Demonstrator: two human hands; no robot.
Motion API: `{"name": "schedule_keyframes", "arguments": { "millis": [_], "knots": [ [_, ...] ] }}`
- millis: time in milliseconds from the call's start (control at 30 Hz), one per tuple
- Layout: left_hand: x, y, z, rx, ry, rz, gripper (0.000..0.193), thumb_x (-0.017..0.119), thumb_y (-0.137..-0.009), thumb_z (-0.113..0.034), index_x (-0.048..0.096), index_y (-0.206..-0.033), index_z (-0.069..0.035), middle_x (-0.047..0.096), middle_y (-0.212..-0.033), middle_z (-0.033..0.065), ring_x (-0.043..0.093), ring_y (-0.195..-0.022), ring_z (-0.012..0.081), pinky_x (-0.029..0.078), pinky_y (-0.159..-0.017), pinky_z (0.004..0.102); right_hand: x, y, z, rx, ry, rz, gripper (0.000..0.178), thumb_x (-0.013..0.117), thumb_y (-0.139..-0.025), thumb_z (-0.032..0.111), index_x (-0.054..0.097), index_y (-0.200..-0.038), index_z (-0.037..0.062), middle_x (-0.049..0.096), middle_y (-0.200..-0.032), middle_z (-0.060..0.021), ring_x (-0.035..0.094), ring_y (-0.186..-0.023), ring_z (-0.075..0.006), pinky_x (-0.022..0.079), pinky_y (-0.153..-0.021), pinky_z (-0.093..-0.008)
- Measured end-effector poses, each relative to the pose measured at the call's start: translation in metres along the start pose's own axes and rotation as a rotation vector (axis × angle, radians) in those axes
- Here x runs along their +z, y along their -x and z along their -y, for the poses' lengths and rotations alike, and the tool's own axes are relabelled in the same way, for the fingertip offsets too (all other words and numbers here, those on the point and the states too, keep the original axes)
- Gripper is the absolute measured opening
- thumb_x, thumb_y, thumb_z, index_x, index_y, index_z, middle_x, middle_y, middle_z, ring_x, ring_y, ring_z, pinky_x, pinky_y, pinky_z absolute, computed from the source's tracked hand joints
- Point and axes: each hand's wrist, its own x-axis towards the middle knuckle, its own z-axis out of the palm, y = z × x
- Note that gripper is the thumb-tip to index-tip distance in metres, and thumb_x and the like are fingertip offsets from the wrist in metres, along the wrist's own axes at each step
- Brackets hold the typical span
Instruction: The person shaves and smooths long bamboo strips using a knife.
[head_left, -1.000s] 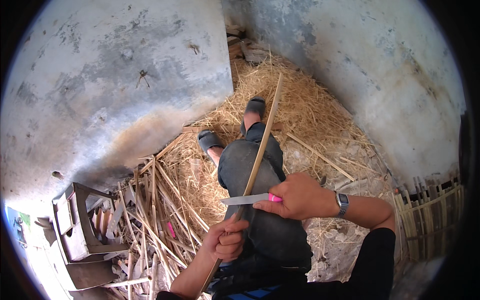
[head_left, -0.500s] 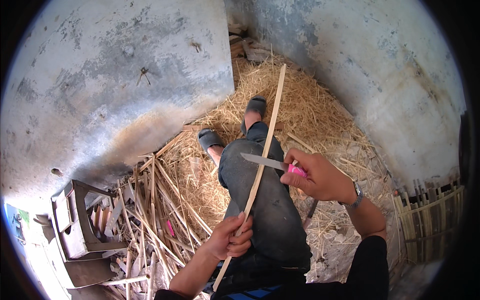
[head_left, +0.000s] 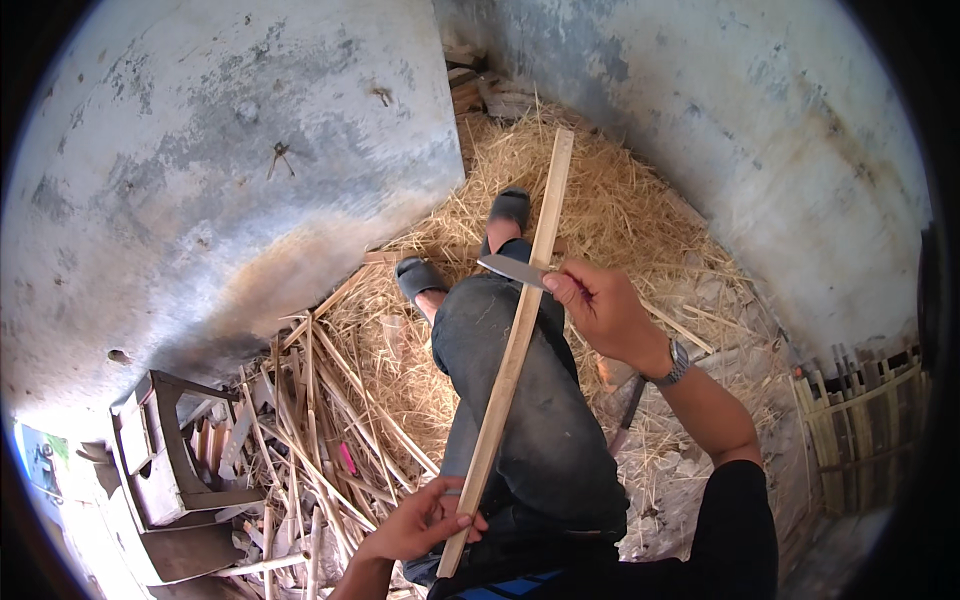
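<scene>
A long, pale bamboo strip (head_left: 510,375) slants across my dark-trousered legs, from near my waist up past my feet. Close to its lower end, my left hand (head_left: 425,522) grips it between thumb and fingers. My right hand (head_left: 608,312) is closed around a knife (head_left: 512,269), whose handle is mostly hidden by the fingers. The grey blade points left and lies across the strip's upper half; whether it touches the wood I cannot tell.
Loose straw (head_left: 640,210) covers the floor around my sandalled feet. Split sticks (head_left: 320,420) are heaped at left beside a broken box-like frame (head_left: 150,460). Worn plaster walls (head_left: 250,130) meet ahead. At right stands a slatted bamboo basket (head_left: 860,425).
The strip has turned, showing a broader face. My left hand has shifted down toward its lower end. My right hand and the knife have moved slightly up along it.
</scene>
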Motion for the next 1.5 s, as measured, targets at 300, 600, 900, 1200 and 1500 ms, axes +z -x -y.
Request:
{"name": "schedule_keyframes", "arguments": {
  "millis": [300, 600, 900, 1200, 1500],
  "knots": [
    [0.021, 0.000, 0.017, 0.045, -0.027, -0.282, 0.028, 0.043, -0.111, -0.023, 0.055, -0.115, 0.002, 0.060, -0.073, 0.0047, 0.055, -0.056, 0.0093, 0.047, -0.055, 0.0234, -0.001, -0.026, -0.025, 0.031, 0.017, -0.238, 0.033, 0.060, -0.104, 0.027, 0.069, -0.090, -0.0015, 0.048, -0.059, -0.0071, 0.043, -0.052, -0.0113, 0.034, -0.049, -0.0315],
    [0.035, -0.016, 0.016, 0.084, 0.144, -0.281, 0.033, 0.043, -0.112, -0.029, 0.057, -0.111, 0.001, 0.051, -0.062, 0.0018, 0.046, -0.046, 0.0071, 0.039, -0.044, 0.0223, 0.014, -0.002, -0.005, -0.153, 0.084, -0.223, 0.040, 0.062, -0.102, 0.029, 0.058, -0.073, 0.0024, 0.052, -0.058, -0.0182, 0.051, -0.047, -0.0342, 0.038, -0.045, -0.0404],
    [0.039, -0.020, 0.012, 0.091, 0.124, -0.306, 0.034, 0.044, -0.111, -0.031, 0.057, -0.110, 0.000, 0.051, -0.062, 0.0015, 0.045, -0.045, 0.0068, 0.038, -0.043, 0.0221, 0.013, 0.023, 0.008, -0.188, 0.171, -0.077, 0.039, 0.063, -0.101, 0.031, 0.056, -0.073, 0.0053, 0.053, -0.058, -0.0171, 0.056, -0.049, -0.0372, 0.040, -0.046, -0.0427],
    [0.037, -0.025, 0.007, 0.082, 0.079, -0.343, 0.031, 0.045, -0.111, -0.027, 0.060, -0.109, 0.000, 0.053, -0.061, 0.0012, 0.045, -0.045, 0.0059, 0.038, -0.043, 0.0218, 0.013, 0.046, 0.019, -0.160, 0.174, 0.051, 0.041, 0.063, -0.101, 0.036, 0.056, -0.074, 0.0058, 0.056, -0.060, -0.0166, 0.057, -0.051, -0.0356, 0.042, -0.048, -0.0439],
    [0.038, -0.030, 0.014, 0.177, -0.143, -0.471, 0.026, 0.050, -0.109, -0.022, 0.064, -0.104, 0.000, 0.056, -0.061, -0.0013, 0.050, -0.047, 0.0040, 0.039, -0.045, 0.0211, 0.007, 0.034, 0.016, -0.226, 0.271, 0.019, 0.042, 0.064, -0.101, 0.032, 0.053, -0.072, 0.0031, 0.050, -0.058, -0.0173, 0.052, -0.048, -0.0352, 0.039, -0.046, -0.0416]
  ]
}}
